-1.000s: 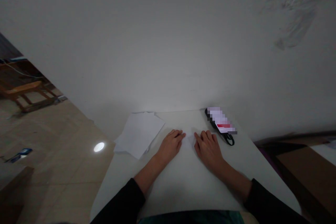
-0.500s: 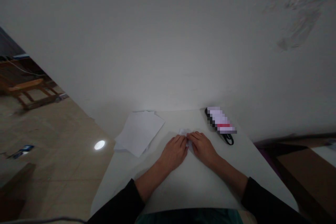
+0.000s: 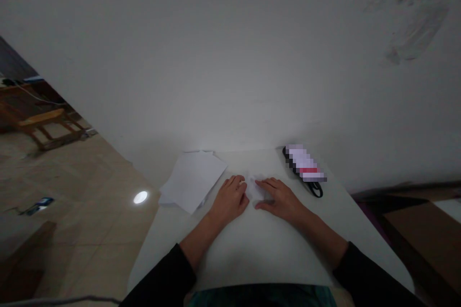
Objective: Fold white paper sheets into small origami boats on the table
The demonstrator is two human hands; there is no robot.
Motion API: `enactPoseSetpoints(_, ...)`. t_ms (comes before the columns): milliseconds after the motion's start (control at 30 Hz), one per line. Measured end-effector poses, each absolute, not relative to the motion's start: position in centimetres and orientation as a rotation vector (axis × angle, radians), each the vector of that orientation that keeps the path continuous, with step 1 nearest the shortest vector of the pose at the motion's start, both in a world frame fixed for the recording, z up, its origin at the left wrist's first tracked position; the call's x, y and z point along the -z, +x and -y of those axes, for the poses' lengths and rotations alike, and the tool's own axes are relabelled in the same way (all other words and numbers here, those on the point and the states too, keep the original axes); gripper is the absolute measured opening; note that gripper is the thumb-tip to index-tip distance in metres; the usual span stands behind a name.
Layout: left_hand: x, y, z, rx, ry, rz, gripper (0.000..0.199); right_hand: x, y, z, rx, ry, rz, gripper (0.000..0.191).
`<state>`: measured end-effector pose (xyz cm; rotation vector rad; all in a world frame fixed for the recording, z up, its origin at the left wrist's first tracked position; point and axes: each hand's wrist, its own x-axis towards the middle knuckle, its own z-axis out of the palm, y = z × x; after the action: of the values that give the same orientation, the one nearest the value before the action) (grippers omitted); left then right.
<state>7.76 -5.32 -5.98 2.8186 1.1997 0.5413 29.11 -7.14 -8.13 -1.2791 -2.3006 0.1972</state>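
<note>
A small piece of folded white paper (image 3: 257, 192) lies on the white table between my hands, its outline faint against the tabletop. My left hand (image 3: 229, 200) rests just left of it, fingers loosely bent and apart, with nothing visible in them. On the paper's right side is my right hand (image 3: 283, 198), thumb and fingers spread around the sheet. Its fingertips touch the paper or lie right beside it; the paper's right part is hidden under the hand. A loose stack of white paper sheets (image 3: 196, 180) lies to the left of my left hand.
A phone-like object with a blurred face (image 3: 305, 163) and a black strap (image 3: 316, 189) lies at the table's back right. The white table (image 3: 259, 254) meets a wall (image 3: 230, 67). A wooden chair (image 3: 43, 117) stands on the tiled floor at left; a cardboard box (image 3: 425, 225) is at right.
My hands have drawn apart from their close position over the paper, left hand leftward and right hand slightly rightward. More of the paper shows between them. The view shifted slightly.
</note>
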Motion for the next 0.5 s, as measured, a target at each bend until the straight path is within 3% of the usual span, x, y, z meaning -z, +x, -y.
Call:
enactPoseSetpoints(100, 5.4, 7.5, 5.1, -0.506, 2.749, -1.019, 0.033, 8.5, 28.4, 7.3, -0.033, -1.272, 2.391, 0.039)
enactPoseSetpoints(200, 5.1, 6.9, 5.0, -0.453, 2.678, -0.9, 0.049, 8.8, 28.0, 7.3, 0.071, -1.243, 2.435, 0.032)
enactPoseSetpoints(400, 5.5, 5.2, 3.8, -0.491, 2.575, -0.816, 0.078, 8.2, 28.5, 7.5, -0.243, -1.059, 2.361, 0.059)
enactPoseSetpoints(500, 5.5, 4.8, 3.4, -0.419, 2.551, -0.78, 0.079, 8.3, 28.7, 7.5, -0.365, -0.934, 2.341, 0.071)
